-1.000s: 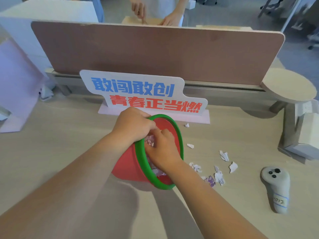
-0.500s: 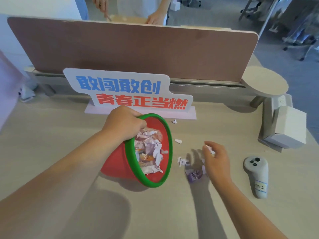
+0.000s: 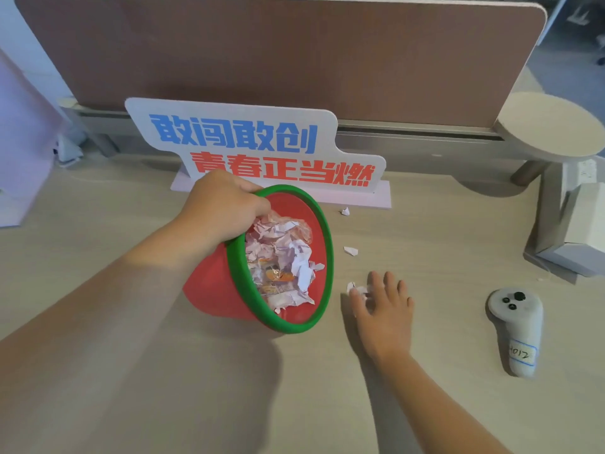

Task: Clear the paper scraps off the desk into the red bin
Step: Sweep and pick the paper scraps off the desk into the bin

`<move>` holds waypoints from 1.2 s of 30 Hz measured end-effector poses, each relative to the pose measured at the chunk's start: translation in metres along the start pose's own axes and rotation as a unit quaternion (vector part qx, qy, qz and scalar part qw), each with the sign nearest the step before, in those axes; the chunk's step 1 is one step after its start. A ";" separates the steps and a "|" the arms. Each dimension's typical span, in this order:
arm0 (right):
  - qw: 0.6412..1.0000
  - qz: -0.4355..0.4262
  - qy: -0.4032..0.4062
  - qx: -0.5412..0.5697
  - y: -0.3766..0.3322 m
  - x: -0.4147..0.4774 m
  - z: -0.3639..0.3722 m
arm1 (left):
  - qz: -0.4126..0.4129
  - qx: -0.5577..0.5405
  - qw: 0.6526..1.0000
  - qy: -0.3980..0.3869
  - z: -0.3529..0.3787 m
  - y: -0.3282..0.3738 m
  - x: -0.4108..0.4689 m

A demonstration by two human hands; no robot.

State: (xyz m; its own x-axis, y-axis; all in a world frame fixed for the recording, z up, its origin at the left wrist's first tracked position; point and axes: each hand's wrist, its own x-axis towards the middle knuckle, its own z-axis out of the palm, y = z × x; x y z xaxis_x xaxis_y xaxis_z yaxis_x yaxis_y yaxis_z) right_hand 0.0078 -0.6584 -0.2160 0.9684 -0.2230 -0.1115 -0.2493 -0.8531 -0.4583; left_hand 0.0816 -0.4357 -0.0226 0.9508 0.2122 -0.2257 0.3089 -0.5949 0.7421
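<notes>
The red bin [image 3: 209, 290] with a green rim [image 3: 324, 231] is tilted on the desk, its mouth facing right. Crumpled paper and wrappers [image 3: 281, 257] fill it. My left hand [image 3: 219, 208] grips the bin's upper rim. My right hand [image 3: 383, 309] lies palm down on the desk just right of the bin, fingers spread over a small heap of white scraps [image 3: 357, 289] that peeks out by the fingertips. Two more white scraps lie apart: one [image 3: 350, 251] right of the rim, one [image 3: 345, 211] near the sign's base.
A white sign with blue and red characters [image 3: 255, 149] stands behind the bin, before a brown divider panel [image 3: 278, 50]. A grey handheld controller [image 3: 517, 329] lies at the right. A round shelf on a stand [image 3: 550, 126] and a white box [image 3: 586, 224] occupy the far right.
My right hand left the bin, moved right over the scraps, then pressed down flat and slid them toward the bin. The left hand kept the bin tilted.
</notes>
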 end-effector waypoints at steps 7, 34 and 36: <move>0.997 -0.045 0.028 -0.059 -0.015 -0.011 0.022 | 0.004 -0.010 1.000 -0.001 -0.002 -0.001 -0.002; 0.935 -0.141 -0.130 0.300 -0.194 -0.008 -0.064 | 0.000 0.015 1.000 -0.004 -0.023 -0.006 -0.013; 0.916 -0.162 -0.136 0.340 -0.191 -0.012 -0.065 | -0.003 0.009 1.000 0.001 -0.027 -0.009 -0.012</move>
State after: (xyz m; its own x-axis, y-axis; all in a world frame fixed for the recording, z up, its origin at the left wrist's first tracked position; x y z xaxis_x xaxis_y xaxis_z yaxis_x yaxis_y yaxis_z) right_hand 0.0433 -0.5240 -0.0696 0.9800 0.1937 -0.0455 0.0238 -0.3414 -0.9396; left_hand 0.0665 -0.4121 -0.0090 0.9492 0.2170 -0.2279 0.3140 -0.6071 0.7299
